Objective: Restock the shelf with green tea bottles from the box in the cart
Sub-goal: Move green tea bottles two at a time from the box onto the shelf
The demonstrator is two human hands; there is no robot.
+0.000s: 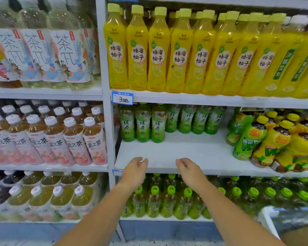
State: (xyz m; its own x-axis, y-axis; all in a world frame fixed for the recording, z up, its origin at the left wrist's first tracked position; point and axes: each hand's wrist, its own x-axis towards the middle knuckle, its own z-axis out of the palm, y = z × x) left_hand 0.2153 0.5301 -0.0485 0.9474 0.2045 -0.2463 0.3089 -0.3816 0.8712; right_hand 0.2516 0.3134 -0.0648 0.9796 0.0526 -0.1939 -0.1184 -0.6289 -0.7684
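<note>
We hold both hands in front of the middle shelf [194,151], at its front edge. Our left hand [134,172] and right hand [189,172] are empty, the fingers loosely apart and curled, holding nothing. The green tea bottles [142,123] stand at the back left of this shelf, three nearer to us, four more behind on the right. A price tag [122,98] hangs above them.
</note>
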